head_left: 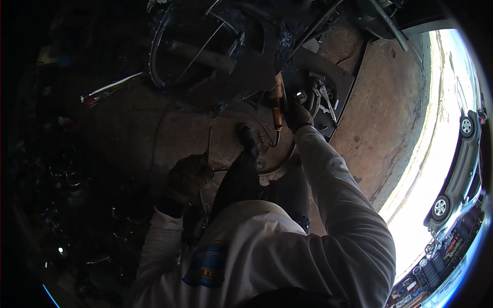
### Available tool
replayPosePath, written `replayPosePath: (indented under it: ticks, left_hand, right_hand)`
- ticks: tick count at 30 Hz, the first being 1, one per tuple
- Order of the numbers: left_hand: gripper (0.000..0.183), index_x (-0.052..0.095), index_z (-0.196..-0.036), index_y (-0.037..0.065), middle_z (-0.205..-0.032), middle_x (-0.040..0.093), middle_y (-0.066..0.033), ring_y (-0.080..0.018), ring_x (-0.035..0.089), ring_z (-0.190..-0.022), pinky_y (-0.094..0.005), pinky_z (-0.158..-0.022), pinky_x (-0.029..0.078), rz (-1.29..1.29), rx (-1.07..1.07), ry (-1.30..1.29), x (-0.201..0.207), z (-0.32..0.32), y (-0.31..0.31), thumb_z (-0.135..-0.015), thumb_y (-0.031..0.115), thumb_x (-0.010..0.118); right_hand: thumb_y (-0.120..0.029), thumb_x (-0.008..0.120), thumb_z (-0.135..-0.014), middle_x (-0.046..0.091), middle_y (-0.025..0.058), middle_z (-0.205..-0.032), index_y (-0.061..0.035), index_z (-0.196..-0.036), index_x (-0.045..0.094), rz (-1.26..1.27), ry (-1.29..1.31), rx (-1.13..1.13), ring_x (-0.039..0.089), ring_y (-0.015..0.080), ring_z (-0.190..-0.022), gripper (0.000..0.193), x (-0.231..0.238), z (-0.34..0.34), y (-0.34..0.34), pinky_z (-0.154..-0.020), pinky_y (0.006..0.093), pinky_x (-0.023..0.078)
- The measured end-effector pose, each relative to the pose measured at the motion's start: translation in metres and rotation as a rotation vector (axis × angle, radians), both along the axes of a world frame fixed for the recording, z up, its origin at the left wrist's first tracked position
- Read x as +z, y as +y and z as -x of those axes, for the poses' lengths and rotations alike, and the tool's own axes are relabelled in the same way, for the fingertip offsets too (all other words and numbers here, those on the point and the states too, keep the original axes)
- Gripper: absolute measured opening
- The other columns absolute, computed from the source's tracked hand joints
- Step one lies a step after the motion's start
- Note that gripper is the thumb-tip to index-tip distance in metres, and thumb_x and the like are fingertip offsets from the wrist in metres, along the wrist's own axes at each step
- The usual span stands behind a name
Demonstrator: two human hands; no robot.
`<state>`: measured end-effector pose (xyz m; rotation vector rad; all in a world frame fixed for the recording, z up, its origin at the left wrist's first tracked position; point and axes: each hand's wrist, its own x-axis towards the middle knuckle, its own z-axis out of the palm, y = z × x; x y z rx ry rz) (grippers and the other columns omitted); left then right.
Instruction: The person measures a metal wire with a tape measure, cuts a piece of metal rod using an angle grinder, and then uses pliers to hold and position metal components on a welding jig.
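My left hand [189,177], in a dark work glove, is low on the left beside my leg. Its fingers are closed, and a thin straight rod [209,141] sticks up from it; how the rod is gripped is lost in shadow. My right hand [298,114], also gloved, reaches forward to a dark metal plate [345,77]. Just left of it is an orange power tool [277,105] with a black cord. Close on its right lie locking pliers [322,97]. Shadow hides the right fingers and whatever they touch.
A dark metal frame [205,54] with a round bar and curved pieces stands ahead. A cable [280,167] loops near my legs. Scattered metal parts [72,179] lie at the left. Bright ground and a parked car [457,164] are at the right.
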<state>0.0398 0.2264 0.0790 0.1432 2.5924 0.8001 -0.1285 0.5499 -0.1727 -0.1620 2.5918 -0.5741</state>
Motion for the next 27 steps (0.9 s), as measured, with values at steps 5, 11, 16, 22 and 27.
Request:
replayPosePath:
  ticks: [5,11,16,22,27]
  left_hand:
    - [0.009,0.066,-0.095,0.013,-0.105,0.064,-0.0068,-0.0255,0.064,-0.093,-0.0395,-0.076,0.052,0.050,-0.162,0.133,-0.002,0.020,-0.027,-0.090,0.019,0.062]
    - [0.018,0.064,-0.099,0.008,-0.085,0.065,-0.0089,-0.0251,0.065,-0.080,-0.0369,-0.074,0.053,-0.178,0.008,0.166,0.035,0.053,-0.012,-0.088,0.023,0.066]
    - [0.017,0.066,-0.105,0.006,-0.098,0.067,-0.0035,-0.0150,0.065,-0.087,-0.0305,-0.073,0.053,-0.671,0.116,-0.032,0.004,0.094,0.023,-0.097,0.021,0.063]
    - [0.017,0.065,-0.109,0.008,-0.109,0.065,-0.0069,-0.0155,0.062,-0.105,-0.0298,-0.092,0.049,-0.574,0.029,0.071,-0.019,0.141,0.096,-0.100,0.017,0.054]
    - [0.020,0.065,-0.102,0.006,-0.087,0.064,-0.0068,-0.0163,0.062,-0.077,-0.0269,-0.071,0.051,-1.010,0.399,-0.239,-0.107,0.167,0.122,-0.095,0.025,0.062]
  right_hand:
    - [-0.034,0.052,-0.094,0.068,0.0216,-0.112,-0.0067,-0.135,0.045,-0.099,-0.034,0.054,0.066,0.0391,-0.105,0.049,-0.066,-0.001,0.017,-0.087,0.0491,0.052]
    - [-0.041,0.057,-0.091,0.068,0.0240,-0.109,-0.0103,-0.127,0.056,-0.032,-0.189,-0.184,0.064,0.0419,-0.106,0.047,-0.012,0.003,0.017,-0.089,0.0503,0.050]
    - [-0.039,0.056,-0.096,0.065,0.0082,-0.077,-0.0066,-0.106,0.064,0.217,-0.073,-0.360,0.064,0.0220,-0.067,0.035,0.031,-0.042,0.079,-0.055,0.0360,0.049]
    - [-0.020,0.058,-0.099,0.061,0.0005,-0.089,-0.0112,-0.136,0.051,1.145,-0.175,-0.920,0.055,0.0100,-0.070,0.039,0.139,-0.133,0.099,-0.059,0.0271,0.048]
    - [-0.009,0.060,-0.096,0.057,0.0010,-0.093,-0.0131,-0.149,0.036,1.638,-0.250,-0.800,0.055,0.0093,-0.074,0.059,0.183,-0.145,0.097,-0.061,0.0249,0.049]
